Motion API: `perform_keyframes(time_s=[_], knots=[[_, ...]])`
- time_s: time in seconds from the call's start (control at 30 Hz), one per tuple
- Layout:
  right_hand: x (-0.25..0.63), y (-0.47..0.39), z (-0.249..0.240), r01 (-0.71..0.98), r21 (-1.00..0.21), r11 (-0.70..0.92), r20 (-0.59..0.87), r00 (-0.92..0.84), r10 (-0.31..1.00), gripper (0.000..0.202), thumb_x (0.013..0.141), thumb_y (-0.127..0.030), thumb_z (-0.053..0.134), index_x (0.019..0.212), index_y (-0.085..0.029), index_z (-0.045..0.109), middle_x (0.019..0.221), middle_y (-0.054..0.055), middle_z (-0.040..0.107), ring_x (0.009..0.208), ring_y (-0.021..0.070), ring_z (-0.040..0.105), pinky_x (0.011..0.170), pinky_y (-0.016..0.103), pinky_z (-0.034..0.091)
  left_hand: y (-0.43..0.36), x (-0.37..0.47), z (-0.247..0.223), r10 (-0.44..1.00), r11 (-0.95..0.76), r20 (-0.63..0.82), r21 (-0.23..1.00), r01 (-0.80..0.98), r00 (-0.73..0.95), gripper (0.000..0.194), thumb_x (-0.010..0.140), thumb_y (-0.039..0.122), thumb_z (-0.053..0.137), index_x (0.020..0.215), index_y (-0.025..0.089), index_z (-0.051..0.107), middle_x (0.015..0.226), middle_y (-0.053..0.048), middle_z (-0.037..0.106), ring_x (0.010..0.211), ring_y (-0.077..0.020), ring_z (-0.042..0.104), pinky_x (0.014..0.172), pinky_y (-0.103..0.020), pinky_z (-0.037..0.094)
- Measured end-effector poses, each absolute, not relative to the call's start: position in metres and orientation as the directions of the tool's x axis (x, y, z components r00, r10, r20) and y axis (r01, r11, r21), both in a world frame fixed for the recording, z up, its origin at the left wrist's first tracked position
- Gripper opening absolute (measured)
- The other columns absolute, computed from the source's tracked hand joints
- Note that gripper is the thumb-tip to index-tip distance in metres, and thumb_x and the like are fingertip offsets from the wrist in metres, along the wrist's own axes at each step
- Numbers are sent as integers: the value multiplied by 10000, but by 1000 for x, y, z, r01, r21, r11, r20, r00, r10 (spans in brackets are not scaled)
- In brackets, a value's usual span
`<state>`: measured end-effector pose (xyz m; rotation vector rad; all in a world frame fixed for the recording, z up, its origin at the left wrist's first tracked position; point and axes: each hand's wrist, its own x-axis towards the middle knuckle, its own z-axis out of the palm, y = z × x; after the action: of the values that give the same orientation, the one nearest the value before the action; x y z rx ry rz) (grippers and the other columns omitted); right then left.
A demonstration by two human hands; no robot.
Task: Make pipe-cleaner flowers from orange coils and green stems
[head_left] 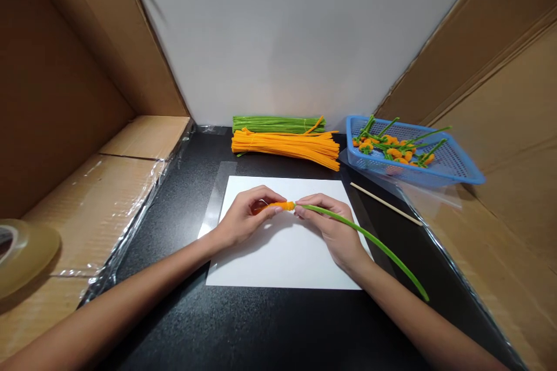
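Note:
Over a white sheet of paper (278, 261), my left hand (248, 213) is closed round a coiled orange pipe cleaner piece (285, 206), whose right end sticks out between thumb and fingers. My right hand (328, 219) pinches a green pipe cleaner (374, 239) near its left end, where it meets the orange piece. The rest of the green one curves over the right hand and wrist, down to the right. Exactly how the two are joined is hidden by the fingertips.
Bundles of green pipe cleaners (274, 124) and orange pipe cleaners (282, 148) lie behind the paper. A blue basket (461, 169) holds orange-and-green pieces, back right. Nearby lies a wooden stick (386, 204). A tape roll (41, 255) sits far left; cardboard walls flank the black table.

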<state>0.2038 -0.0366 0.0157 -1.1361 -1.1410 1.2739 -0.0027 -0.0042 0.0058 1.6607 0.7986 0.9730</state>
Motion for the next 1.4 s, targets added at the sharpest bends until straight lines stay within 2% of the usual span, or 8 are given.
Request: perform_keyframes(time_s=[0.17,0.3,0.47,0.9,1.0,1.13,1.3,1.4], knots=[[203,-38,17,-128,-986,-108,-95,-102,990,220,697,-372,876,815,-212,784,793,29,743,731,152,656,692,285,525,-9,2,7,878,-166,147,986,2,455,217,919,346,688,1030,162,718,969,-53,704,739,-112,613,671,-229,505],[206,-34,21,-183,-980,-84,-84,-9,996,297,687,-364,878,921,-223,763,772,19,746,688,146,659,655,265,520,-8,3,8,915,-105,96,994,3,391,229,898,350,707,1016,154,713,968,-56,725,741,-119,622,653,-225,489],[208,-31,22,-201,-979,-19,-29,50,998,205,693,-371,864,710,-202,750,655,14,685,637,143,630,618,259,516,-7,3,6,907,-137,124,991,3,402,193,911,328,690,1019,170,710,1015,-54,734,909,-152,669,807,-255,507],[199,-38,13,-163,-982,-94,-88,-45,995,205,698,-377,872,766,-216,766,753,26,741,694,155,669,666,282,519,-9,5,7,892,-191,163,981,24,422,175,941,317,645,1021,170,696,969,-48,727,872,-154,659,757,-256,494],[201,-36,15,-184,-979,-86,-87,-4,996,248,701,-392,867,852,-223,766,758,24,739,702,165,676,671,290,532,-9,5,8,893,-189,162,982,25,419,191,941,329,645,1037,172,695,980,-50,723,848,-147,649,734,-249,488],[203,-34,18,-221,-975,-23,-43,85,995,237,686,-393,870,763,-213,737,675,14,704,658,163,665,644,288,537,-9,4,7,892,-204,165,978,47,422,198,947,334,634,1037,166,689,983,-52,719,846,-146,646,738,-247,487],[203,-35,16,-126,-992,14,4,74,997,195,716,-363,856,745,-210,739,665,14,703,638,162,658,629,289,532,-9,4,4,862,-234,168,969,80,478,228,966,370,607,1014,163,688,975,-64,725,888,-174,665,784,-277,508],[206,-34,16,-119,-992,46,33,111,993,175,743,-353,842,759,-216,734,686,9,707,663,160,668,661,292,539,-10,3,4,857,-241,155,963,117,491,282,917,384,683,1103,172,677,1057,-74,730,929,-193,678,816,-290,524]])
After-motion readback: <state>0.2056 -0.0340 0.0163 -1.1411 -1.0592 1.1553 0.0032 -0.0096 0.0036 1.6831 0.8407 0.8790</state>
